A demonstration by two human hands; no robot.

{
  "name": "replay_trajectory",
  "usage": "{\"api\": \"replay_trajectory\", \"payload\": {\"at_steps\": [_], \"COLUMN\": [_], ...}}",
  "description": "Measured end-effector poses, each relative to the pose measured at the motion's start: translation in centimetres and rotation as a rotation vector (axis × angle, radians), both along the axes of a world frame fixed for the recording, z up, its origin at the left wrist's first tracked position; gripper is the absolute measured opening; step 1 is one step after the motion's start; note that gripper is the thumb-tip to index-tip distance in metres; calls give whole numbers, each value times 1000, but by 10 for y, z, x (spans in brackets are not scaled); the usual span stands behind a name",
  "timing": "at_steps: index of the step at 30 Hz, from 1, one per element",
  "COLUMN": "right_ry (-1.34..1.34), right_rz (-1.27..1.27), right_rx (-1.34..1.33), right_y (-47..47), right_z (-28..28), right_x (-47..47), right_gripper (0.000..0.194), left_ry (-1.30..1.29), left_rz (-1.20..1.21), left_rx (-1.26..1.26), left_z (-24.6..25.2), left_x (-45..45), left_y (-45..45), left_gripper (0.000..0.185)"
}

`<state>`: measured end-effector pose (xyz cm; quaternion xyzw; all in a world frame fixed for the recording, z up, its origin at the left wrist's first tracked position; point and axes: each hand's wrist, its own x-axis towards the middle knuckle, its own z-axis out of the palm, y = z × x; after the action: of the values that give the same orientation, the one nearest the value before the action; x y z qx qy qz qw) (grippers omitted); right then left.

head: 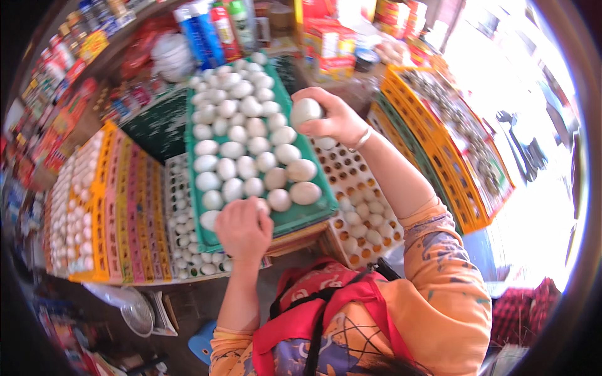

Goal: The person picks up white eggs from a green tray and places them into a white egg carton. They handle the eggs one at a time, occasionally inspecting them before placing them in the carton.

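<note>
Rows of whitish eggs (247,167) lie in a green plastic crate (301,220) in front of me. My left hand (243,228) rests over the crate's near edge with curled fingers, an egg by its fingertips; whether it grips that egg I cannot tell. Raised above the crate's right side, my right hand (331,115) holds a pale egg (306,112) between thumb and fingers. Another egg (325,142) shows just beneath that hand. To the right, a white egg tray (345,190) with round holes holds several eggs in its near part. A second holed tray (178,176) with eggs lies left of the crate.
Stacked crates with an orange one (106,188) and many eggs stand at the left. At the right, an orange crate (423,131) holds small speckled eggs. Spray cans (223,33) and packaged goods line the back. A blue stool (201,342) is below.
</note>
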<state>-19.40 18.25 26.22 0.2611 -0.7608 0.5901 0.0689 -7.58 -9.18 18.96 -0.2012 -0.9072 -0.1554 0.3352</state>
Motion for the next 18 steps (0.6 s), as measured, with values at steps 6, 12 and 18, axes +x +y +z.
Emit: {"api": "replay_trajectory", "payload": {"at_steps": [6, 12, 18], "right_ry": [-881, -1093, -1000], "right_rz": [-290, -776, -660], "right_rx": [-693, 41, 833], "right_y": [140, 176, 182], "right_z": [-117, -242, -265], "right_x": [82, 116, 89], "right_gripper": [48, 103, 89], "left_ry": [83, 72, 73], "left_rz": [13, 28, 18], "left_rx": [-65, -90, -126], "left_z": [0, -2, -5], "left_x": [-3, -2, -2], "left_y": [3, 4, 2], "left_gripper": [23, 23, 24]}}
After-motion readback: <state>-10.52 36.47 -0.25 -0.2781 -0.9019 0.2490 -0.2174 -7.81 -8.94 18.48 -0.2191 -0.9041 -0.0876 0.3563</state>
